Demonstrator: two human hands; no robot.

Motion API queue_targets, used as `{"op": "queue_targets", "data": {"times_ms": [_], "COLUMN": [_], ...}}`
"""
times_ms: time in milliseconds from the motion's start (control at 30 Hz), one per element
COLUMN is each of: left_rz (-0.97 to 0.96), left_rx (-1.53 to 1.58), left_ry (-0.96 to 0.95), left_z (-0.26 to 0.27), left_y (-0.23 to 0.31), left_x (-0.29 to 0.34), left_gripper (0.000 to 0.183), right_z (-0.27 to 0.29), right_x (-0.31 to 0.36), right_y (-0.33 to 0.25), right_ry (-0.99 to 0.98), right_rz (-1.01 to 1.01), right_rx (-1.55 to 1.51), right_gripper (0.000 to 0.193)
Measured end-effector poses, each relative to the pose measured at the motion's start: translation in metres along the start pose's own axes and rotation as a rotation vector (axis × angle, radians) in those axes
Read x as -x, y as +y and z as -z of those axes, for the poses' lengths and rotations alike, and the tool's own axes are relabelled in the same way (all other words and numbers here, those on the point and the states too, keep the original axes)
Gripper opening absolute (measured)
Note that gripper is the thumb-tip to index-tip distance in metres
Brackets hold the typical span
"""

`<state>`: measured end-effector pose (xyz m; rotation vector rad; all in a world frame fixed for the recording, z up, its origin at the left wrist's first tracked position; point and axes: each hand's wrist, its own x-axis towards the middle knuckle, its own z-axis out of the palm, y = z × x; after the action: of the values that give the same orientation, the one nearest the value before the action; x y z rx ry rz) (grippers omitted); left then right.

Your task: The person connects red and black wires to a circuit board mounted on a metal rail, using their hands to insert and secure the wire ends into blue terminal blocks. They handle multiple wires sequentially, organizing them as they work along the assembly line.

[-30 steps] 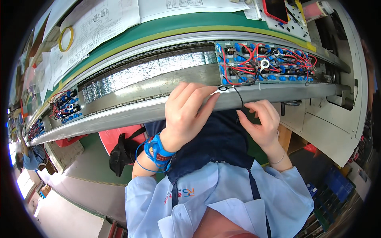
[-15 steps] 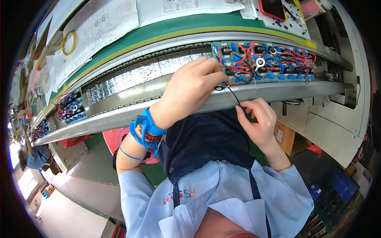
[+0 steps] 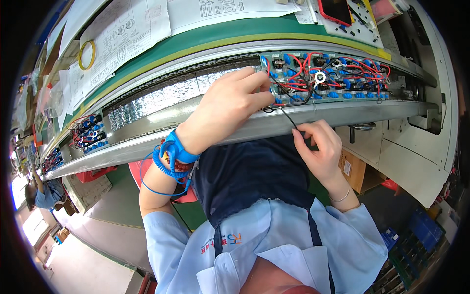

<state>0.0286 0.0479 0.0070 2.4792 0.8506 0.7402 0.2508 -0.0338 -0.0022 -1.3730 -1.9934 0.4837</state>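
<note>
A green circuit board [image 3: 360,95] with blue round components and tangled red and black wires lies on the rail conveyor. Over its left end my left hand [image 3: 234,104] is curled, palm down; the fingertips are partly hidden, so what they grip does not show. A black wire [image 3: 288,117] runs from beside the left thumb, over the front rail, down to my right hand [image 3: 319,148]. Thumb and index finger of that hand pinch its lower end. A white ring terminal [image 3: 319,77] rests on top of the board's wires. A blue coiled wrist strap [image 3: 177,153] circles my left wrist.
Metal rails [image 3: 161,141] edge the conveyor in front and behind. More wired boards [image 3: 90,133] sit farther left. Drawings [image 3: 122,36], a yellow tape ring [image 3: 86,55] and a red-cased phone [image 3: 335,12] lie beyond. A crank handle [image 3: 362,126] protrudes below the front rail.
My left hand has shifted slightly left, away from the board's wires, with its wrist and strap. The right hand stays nearly in place, still pinching the black wire.
</note>
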Motion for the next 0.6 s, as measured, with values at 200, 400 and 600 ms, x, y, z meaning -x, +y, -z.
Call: {"op": "queue_targets", "data": {"times_ms": [200,400,600], "left_rz": [-0.054,-0.03,0.023], "left_rx": [-0.012,-0.019,0.127], "left_ry": [-0.013,-0.022,0.105], "left_z": [0.011,0.025,0.026], "left_y": [-0.007,-0.012,-0.02], "left_x": [0.003,0.007,0.005], "left_gripper": [0.027,0.024,0.019], "right_z": [-0.001,-0.001,-0.001], "right_x": [0.0,-0.001,-0.002], "right_y": [0.001,0.001,0.0], "right_ry": [0.005,0.008,0.012], "right_rz": [0.005,0.006,0.002], "right_rx": [0.005,0.009,0.008], "right_gripper": [0.015,0.015,0.014]}}
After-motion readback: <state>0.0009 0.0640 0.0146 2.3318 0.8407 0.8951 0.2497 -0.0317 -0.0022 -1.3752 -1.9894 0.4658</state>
